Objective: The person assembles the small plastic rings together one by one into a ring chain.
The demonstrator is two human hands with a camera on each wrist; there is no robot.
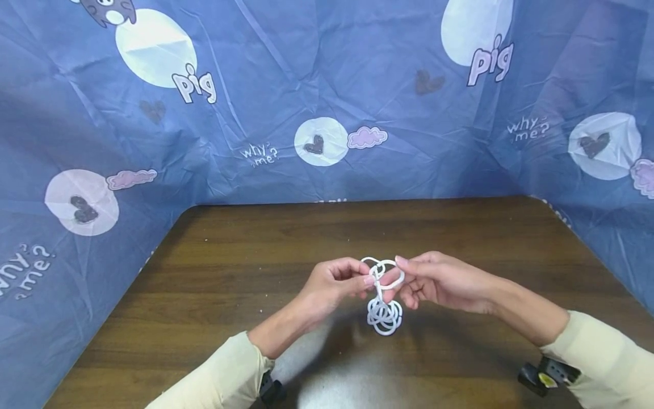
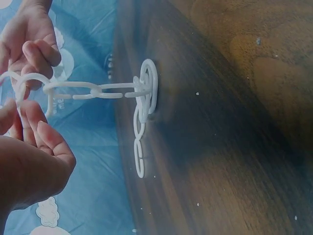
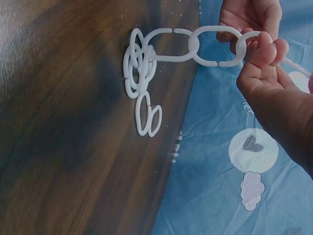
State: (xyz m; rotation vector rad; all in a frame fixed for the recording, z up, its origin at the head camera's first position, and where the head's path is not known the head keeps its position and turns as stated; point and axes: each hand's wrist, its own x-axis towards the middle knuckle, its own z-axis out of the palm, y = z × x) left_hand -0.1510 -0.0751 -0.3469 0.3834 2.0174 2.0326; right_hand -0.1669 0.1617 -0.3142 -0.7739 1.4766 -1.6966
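A chain of white plastic links (image 1: pixel 385 316) hangs from both hands above the wooden table, its lower links bunched in a small heap. My left hand (image 1: pixel 334 284) pinches a link near the top between thumb and fingers. From the other side, my right hand (image 1: pixel 444 281) holds an oval link with the thumb at its upper edge. In the left wrist view, the chain (image 2: pixel 95 90) runs from the fingers down to the heap, and small gaps show in several links. The right wrist view has the same chain (image 3: pixel 215 46) stretching from the fingertips to the bunched links.
The brown wooden table (image 1: pixel 230 244) carries a few tiny white specks. Blue printed cloth (image 1: pixel 286 74) stands as a wall behind the table and along both sides. Each forearm wears a black strap (image 1: pixel 557 372) near the sleeve.
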